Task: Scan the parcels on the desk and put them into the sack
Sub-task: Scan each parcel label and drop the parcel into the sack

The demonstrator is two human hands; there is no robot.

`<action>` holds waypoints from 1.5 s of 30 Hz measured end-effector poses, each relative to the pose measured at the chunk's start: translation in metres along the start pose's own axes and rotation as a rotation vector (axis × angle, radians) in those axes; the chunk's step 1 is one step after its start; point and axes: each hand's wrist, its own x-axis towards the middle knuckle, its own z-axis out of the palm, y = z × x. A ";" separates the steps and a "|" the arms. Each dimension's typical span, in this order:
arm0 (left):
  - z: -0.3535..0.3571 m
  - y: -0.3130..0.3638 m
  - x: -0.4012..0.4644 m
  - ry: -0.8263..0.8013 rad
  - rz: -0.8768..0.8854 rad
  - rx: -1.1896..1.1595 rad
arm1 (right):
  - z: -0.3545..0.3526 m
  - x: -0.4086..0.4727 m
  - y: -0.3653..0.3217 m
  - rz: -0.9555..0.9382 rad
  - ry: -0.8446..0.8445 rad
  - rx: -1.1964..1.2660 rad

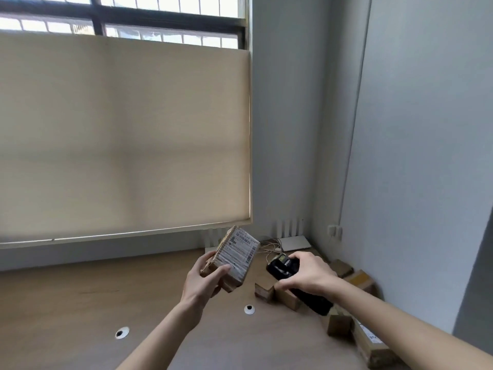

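Left hand [205, 279] gripped a parcel [234, 259] above the table [80, 303], thumb across its labelled face, label turned toward the right. Right hand [306, 273] was curled round a black scanner [282, 267], its head aimed at the parcel and just beside it, not touching. More parcels [344, 320] lay on the table at the right, near the wall; no sack in view.

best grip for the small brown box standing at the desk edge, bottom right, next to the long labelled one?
Probably a pinch across the two side faces of the small brown box, coming from above. It stands upright with its top face exposed. The long labelled parcel sits tight against its right side, so a sideways approach looks blocked there.
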 end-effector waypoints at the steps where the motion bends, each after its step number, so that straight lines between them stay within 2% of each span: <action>1: -0.007 -0.002 -0.005 0.021 -0.010 -0.031 | 0.008 0.001 -0.007 -0.027 -0.024 0.086; 6: -0.062 -0.008 -0.039 0.137 -0.049 -0.139 | 0.071 -0.001 -0.060 -0.228 -0.227 0.477; 10: -0.135 -0.005 -0.079 0.223 -0.060 -0.109 | 0.119 -0.020 -0.127 -0.419 -0.328 0.567; 17: -0.295 0.018 -0.173 0.426 -0.071 -0.106 | 0.203 -0.080 -0.281 -0.615 -0.473 0.558; 21: -0.404 0.041 -0.247 0.539 -0.018 -0.054 | 0.256 -0.137 -0.385 -0.712 -0.582 0.554; 30: -0.604 0.062 -0.444 0.916 -0.017 0.196 | 0.397 -0.305 -0.581 -0.955 -0.866 0.506; 36: -0.693 0.036 -0.553 1.194 -0.063 0.069 | 0.493 -0.407 -0.665 -1.090 -1.053 0.430; 41: -0.765 0.002 -0.611 1.300 -0.145 0.065 | 0.570 -0.460 -0.723 -1.126 -1.180 0.332; 45: -0.823 -0.028 -0.626 1.362 -0.254 0.039 | 0.640 -0.480 -0.763 -1.121 -1.239 0.217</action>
